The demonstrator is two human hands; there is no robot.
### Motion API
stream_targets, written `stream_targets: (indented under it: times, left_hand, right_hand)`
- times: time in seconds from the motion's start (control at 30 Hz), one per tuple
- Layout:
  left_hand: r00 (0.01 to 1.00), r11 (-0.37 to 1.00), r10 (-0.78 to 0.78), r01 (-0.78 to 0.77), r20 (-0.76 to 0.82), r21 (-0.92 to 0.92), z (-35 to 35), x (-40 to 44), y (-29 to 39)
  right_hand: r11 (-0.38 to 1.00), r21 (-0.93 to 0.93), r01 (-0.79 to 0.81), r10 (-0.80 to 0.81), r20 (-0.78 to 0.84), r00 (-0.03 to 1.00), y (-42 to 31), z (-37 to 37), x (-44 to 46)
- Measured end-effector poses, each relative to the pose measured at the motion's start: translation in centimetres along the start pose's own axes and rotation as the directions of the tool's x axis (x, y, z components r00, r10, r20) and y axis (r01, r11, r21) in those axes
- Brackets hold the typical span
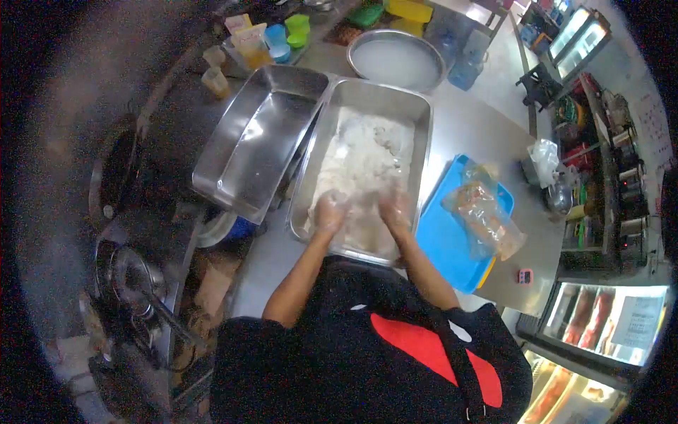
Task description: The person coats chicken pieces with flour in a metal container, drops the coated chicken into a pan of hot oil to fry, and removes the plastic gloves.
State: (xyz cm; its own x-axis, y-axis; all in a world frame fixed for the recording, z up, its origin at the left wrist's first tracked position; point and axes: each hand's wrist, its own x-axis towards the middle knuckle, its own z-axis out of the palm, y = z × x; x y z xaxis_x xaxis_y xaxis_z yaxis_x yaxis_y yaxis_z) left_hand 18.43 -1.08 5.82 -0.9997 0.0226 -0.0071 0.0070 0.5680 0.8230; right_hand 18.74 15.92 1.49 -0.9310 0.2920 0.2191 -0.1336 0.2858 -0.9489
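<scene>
A deep steel pan point(426, 134) holds a wet, lumpy white mass point(364, 152) that looks like dough or batter. Both hands are inside the pan, over its near half. My left hand point(330, 212) is at the left side, touching the white mass or just above it. On the right, my right hand point(393, 206) is close to the pan's right wall. Motion smears the fingers of both, and white residue or a clear glove seems to cover them. Whether either hand grips some of the mass cannot be made out.
An identical steel pan point(247, 155) stands tilted at the left. Behind is a round basin point(395, 60) of whitish liquid. To the right, a blue tray point(445, 233) carries a plastic bag point(487, 215) of something brownish. A small pink timer point(525, 276) lies near the counter's right edge.
</scene>
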Motion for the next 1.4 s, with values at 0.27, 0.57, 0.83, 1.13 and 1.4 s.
stream_targets:
  times: [0.27,0.57,0.83,1.13,1.4]
  left_hand:
    - [1.000,0.995,-0.013,0.010,-0.027,-0.095,6.4,1.5,-9.1]
    - [0.998,0.996,-0.054,0.051,-0.041,-0.076,1.4,-1.5,-1.1]
    - [0.956,0.680,-0.219,0.294,0.197,-0.671,-2.9,-4.2,-2.0]
    - [0.962,0.694,-0.212,0.022,-0.175,-0.720,-22.2,-18.3,0.6]
    - [0.699,0.685,-0.437,-0.150,-0.567,-0.713,-34.0,-45.4,-4.8]
  right_hand:
    - [0.907,-0.402,-0.129,0.205,0.152,0.967,-6.3,-2.1,-1.0]
    - [0.905,-0.404,0.134,-0.096,0.114,0.989,-3.8,0.0,-2.6]
    - [0.920,-0.316,0.233,-0.170,0.212,0.962,-4.0,1.3,-3.2]
    - [0.778,-0.381,0.499,-0.390,0.330,0.860,-14.7,0.8,-1.1]
    - [0.938,0.238,0.253,-0.343,0.743,0.574,-32.0,19.5,-16.5]
